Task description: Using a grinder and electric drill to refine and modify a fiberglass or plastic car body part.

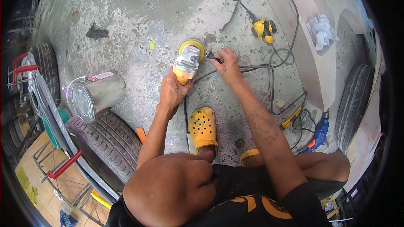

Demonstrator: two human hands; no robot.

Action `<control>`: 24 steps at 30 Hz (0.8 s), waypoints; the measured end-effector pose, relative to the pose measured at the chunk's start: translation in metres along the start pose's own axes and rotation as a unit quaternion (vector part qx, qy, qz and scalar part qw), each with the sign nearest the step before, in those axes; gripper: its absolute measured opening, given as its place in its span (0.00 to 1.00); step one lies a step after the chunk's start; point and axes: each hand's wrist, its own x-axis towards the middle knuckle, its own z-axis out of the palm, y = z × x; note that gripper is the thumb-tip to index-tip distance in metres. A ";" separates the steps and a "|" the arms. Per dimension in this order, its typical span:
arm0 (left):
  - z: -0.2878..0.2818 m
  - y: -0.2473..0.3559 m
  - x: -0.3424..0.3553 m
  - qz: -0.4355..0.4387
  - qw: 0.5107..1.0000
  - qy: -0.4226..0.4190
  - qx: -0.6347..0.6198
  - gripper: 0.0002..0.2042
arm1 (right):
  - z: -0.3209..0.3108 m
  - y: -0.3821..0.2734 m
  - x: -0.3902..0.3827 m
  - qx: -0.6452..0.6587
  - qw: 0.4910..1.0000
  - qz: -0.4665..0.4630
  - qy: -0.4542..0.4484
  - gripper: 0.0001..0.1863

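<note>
My left hand (176,88) grips the orange-and-silver body of a polisher (186,63), whose round yellow pad (185,46) shows at its top end. My right hand (227,65) is closed on a black power plug (213,57) just right of the pad, its metal prongs pointing toward the pad. Black cords (251,67) run from around my hands across the concrete floor, partly looped. A yellow-and-black power tool (264,30) lies on the floor at the upper right, a cord attached.
Left are a metal can (101,92), tires (105,143) and a rack with red handles (63,166). Right are pale panels (320,71), a white cloth (322,31), another tire (353,105), a blue drill (320,130) and yellow pliers (290,117). My yellow clog (203,128) is below.
</note>
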 end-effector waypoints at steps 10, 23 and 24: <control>-0.002 0.000 0.002 0.001 1.000 0.011 0.015 0.23 | 0.001 0.001 0.001 0.003 1.000 -0.003 0.003 0.13; 0.001 0.005 0.000 -0.004 1.000 0.001 0.010 0.24 | -0.001 -0.001 0.001 0.012 1.000 0.001 0.002 0.12; 0.001 0.005 -0.001 0.000 1.000 0.001 0.003 0.24 | -0.001 -0.002 0.001 0.008 1.000 -0.003 0.003 0.12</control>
